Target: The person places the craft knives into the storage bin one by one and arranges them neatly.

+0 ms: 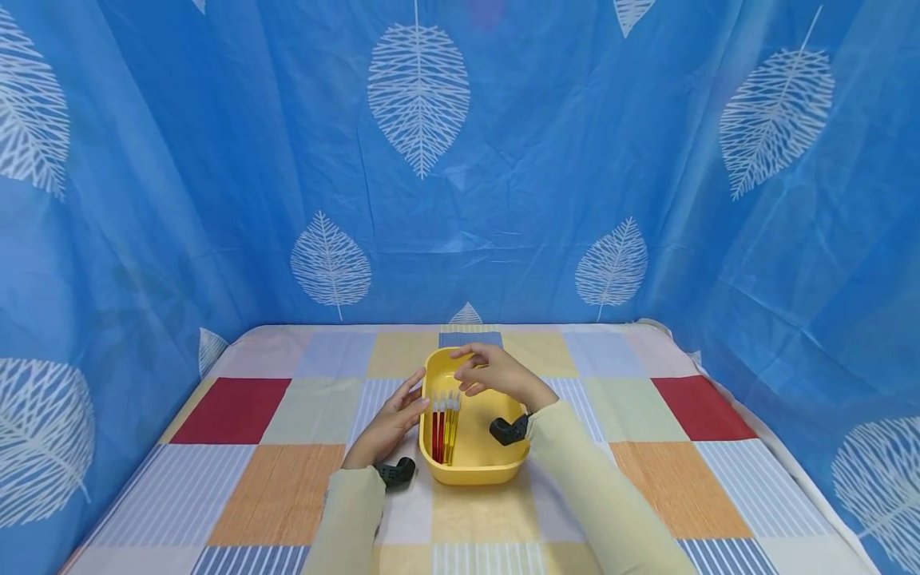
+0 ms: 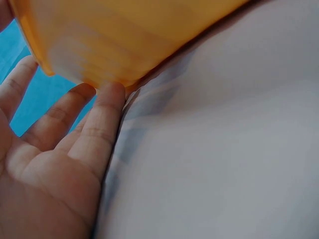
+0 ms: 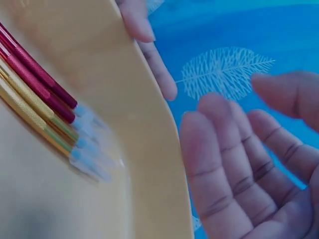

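Pens (image 1: 447, 431) in yellow tray (image 1: 485, 447); left hand (image 1: 388, 425) touching, right hand (image 1: 499, 374) above

Soft, fairly even brightness covers the worktop (image 1: 719, 487) in the head view, with a faint shadow below the near edge of the yellow tray (image 1: 477, 477) and pale sheen on the folds of the curtain (image 1: 503, 200); towards the worktop's near corners the wide lens stretches shapes. The left wrist view is dimmer, its cloth greyed and smeared out of focus. In the right wrist view the pens (image 3: 42, 88) blur at their tips, where a small glint lies on the tray
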Demonstrator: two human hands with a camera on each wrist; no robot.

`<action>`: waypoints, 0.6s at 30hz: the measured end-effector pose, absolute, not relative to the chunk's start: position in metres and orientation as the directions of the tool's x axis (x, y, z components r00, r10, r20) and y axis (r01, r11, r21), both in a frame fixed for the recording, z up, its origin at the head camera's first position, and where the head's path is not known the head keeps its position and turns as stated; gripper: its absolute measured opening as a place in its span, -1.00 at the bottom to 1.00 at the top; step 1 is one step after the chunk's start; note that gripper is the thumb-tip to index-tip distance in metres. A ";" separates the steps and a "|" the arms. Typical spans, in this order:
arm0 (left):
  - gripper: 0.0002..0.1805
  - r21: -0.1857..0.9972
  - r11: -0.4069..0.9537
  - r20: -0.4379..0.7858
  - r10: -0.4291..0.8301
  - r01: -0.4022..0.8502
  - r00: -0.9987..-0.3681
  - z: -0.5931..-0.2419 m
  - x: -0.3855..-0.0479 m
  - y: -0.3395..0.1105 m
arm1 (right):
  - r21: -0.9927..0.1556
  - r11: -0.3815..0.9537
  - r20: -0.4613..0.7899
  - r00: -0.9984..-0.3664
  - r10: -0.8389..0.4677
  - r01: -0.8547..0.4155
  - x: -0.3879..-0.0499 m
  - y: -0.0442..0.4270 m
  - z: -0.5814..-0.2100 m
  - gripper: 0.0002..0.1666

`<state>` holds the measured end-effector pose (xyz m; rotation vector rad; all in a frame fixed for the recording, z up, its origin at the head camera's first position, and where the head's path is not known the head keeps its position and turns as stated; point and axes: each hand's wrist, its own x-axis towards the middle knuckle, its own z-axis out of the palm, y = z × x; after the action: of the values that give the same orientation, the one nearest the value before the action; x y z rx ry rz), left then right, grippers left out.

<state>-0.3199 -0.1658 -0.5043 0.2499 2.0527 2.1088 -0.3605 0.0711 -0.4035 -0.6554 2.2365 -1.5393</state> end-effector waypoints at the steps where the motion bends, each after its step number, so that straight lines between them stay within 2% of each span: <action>1: -0.22 1.000 -0.024 -0.010 0.248 -0.016 -0.969 -0.504 -0.320 -0.166 | -0.934 0.299 -0.004 -0.833 -0.554 -0.195 -0.360 0.073 -0.402 -0.47; 6: -0.22 1.000 -0.016 -0.013 0.233 -0.017 -0.972 -0.504 -0.319 -0.165 | -0.919 0.290 0.067 -0.831 -0.553 -0.267 -0.357 0.083 -0.396 -0.52; 18: -0.23 1.000 -0.026 0.006 0.240 0.000 -0.971 -0.503 -0.318 -0.165 | -0.913 0.228 0.178 -0.833 -0.524 -0.339 -0.361 0.114 -0.401 -0.52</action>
<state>-0.3182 -0.1654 -0.5032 0.2584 2.0673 2.1208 -0.3612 0.1138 -0.4012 -0.8259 2.3264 -1.6604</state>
